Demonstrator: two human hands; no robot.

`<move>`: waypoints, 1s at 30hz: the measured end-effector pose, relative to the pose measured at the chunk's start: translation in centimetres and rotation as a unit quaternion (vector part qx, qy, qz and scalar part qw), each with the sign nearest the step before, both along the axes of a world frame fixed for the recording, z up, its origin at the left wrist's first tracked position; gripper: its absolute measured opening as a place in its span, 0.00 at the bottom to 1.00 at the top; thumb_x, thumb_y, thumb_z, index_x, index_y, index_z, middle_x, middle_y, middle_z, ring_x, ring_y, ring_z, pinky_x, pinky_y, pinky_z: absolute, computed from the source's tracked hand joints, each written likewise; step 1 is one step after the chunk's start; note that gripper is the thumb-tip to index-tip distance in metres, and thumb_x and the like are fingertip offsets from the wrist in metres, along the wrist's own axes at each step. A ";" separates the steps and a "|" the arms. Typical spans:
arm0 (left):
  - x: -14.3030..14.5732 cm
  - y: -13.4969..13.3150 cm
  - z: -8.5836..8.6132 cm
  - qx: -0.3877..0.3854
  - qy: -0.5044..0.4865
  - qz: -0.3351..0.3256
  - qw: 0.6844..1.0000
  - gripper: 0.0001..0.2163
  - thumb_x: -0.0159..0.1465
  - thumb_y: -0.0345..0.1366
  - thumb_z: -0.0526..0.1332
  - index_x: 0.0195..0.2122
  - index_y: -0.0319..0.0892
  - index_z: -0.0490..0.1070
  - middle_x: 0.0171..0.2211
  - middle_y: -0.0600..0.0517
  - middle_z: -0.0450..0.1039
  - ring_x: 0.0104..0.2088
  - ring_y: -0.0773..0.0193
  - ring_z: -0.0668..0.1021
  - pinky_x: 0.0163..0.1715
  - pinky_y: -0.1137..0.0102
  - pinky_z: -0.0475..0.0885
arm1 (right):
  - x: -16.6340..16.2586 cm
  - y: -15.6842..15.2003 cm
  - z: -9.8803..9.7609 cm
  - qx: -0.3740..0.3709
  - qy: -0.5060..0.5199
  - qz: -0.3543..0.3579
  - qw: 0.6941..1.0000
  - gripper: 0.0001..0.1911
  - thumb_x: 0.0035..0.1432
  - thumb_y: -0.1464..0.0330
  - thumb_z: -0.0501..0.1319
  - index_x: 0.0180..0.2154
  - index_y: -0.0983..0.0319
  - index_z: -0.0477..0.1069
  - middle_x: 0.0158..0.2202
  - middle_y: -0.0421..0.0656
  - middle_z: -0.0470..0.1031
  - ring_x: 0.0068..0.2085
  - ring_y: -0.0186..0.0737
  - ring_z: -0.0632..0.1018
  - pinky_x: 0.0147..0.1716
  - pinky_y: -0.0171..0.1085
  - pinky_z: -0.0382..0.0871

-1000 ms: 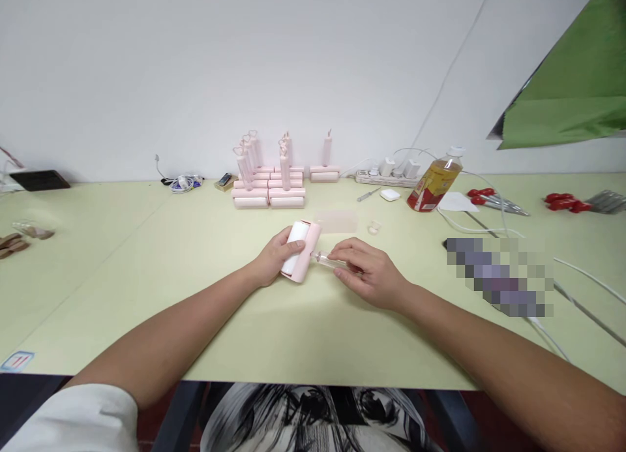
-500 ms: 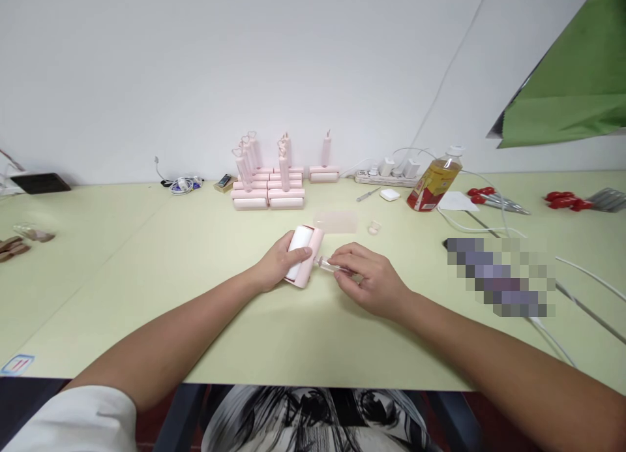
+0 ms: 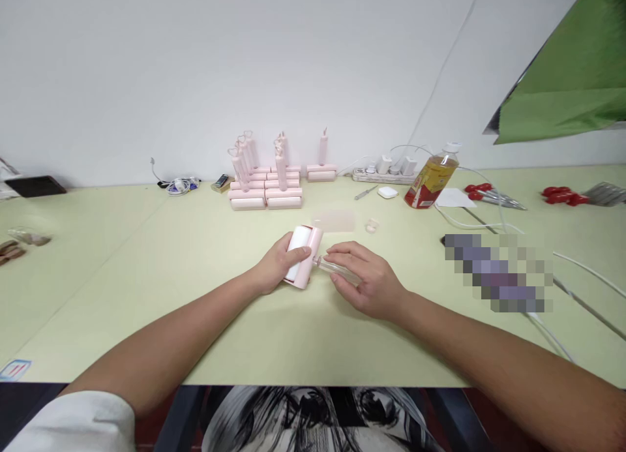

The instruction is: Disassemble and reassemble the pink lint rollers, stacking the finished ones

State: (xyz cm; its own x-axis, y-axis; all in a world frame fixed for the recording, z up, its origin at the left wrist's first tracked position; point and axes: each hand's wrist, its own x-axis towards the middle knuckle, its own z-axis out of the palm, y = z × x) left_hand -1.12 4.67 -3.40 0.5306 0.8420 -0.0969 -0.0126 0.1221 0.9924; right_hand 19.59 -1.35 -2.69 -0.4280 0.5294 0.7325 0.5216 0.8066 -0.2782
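So both hands are on a small pink plastic lint roller with a white paper roll (image 3: pixel 302 264) that's lying on the pale green tabletop (image 3: pixel 147 269), pretty much dead centre and a bit nearer the person than the back wall. The left hand (image 3: pixel 278 264) is wrapped over the roller head, thumb lying across the white roll and the fingers curled round the far side, so it's a closed hold on the head. The right hand (image 3: pixel 366 277) is pinching the clear see-through handle (image 3: pixel 337 269) that sticks out of the roller's right end, fingertips pressed down on top of it (can't really see the thumb under there, but the fingers are closed onto the handle and not spread).

Behind the roller, near the wall, there's a stack of matching pink lint rollers with their handles standing upright (image 3: pixel 267 184). Just past the right hand sits a flat translucent plastic sheet (image 3: pixel 335 220) and a small white cap-like piece (image 3: pixel 372 226). Further right: a tilted plastic bottle of amber liquid with a red label (image 3: pixel 430 178), a white power strip with plugs in it (image 3: pixel 386 171), and a pair of red-handled pliers (image 3: pixel 486 195). A white cable (image 3: pixel 581 269) runs across the right side
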 end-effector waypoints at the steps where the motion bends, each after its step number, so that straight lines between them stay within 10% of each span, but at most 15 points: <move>1: 0.0 0.0 0.0 0.002 -0.002 -0.001 1.000 0.23 0.57 0.48 0.65 0.47 0.42 0.62 0.35 0.52 0.70 0.29 0.65 0.72 0.29 0.70 0.65 | 0.0 0.0 0.1 0.018 0.008 0.001 1.000 0.17 0.58 0.74 0.59 0.49 0.62 0.71 0.45 0.52 0.74 0.46 0.47 0.76 0.43 0.45 0.75; 10: 0.3 -0.6 0.8 -0.015 -0.020 -0.006 1.000 0.25 0.56 0.48 0.66 0.50 0.41 0.63 0.33 0.52 0.71 0.30 0.63 0.73 0.32 0.69 0.66 | -0.3 -0.5 0.6 0.086 0.045 -0.022 0.995 0.29 0.54 0.69 0.62 0.58 0.61 0.61 0.57 0.58 0.64 0.58 0.60 0.68 0.54 0.61 0.63; 23: -0.3 1.0 0.4 -0.010 -0.008 0.038 0.999 0.21 0.55 0.43 0.66 0.47 0.41 0.65 0.33 0.51 0.72 0.30 0.63 0.73 0.28 0.71 0.68 | -0.1 1.8 -0.8 -0.029 0.090 0.001 0.995 0.27 0.60 0.62 0.58 0.60 0.59 0.59 0.59 0.54 0.65 0.60 0.53 0.67 0.57 0.54 0.64; 30: -1.0 1.9 0.8 -0.042 -0.021 0.089 0.995 0.19 0.54 0.44 0.66 0.43 0.44 0.64 0.31 0.52 0.71 0.24 0.64 0.72 0.18 0.70 0.70 | 6.1 7.1 -1.4 -0.204 -0.006 -0.338 0.919 0.23 0.59 0.65 0.56 0.56 0.63 0.70 0.57 0.56 0.67 0.57 0.59 0.68 0.55 0.56 0.62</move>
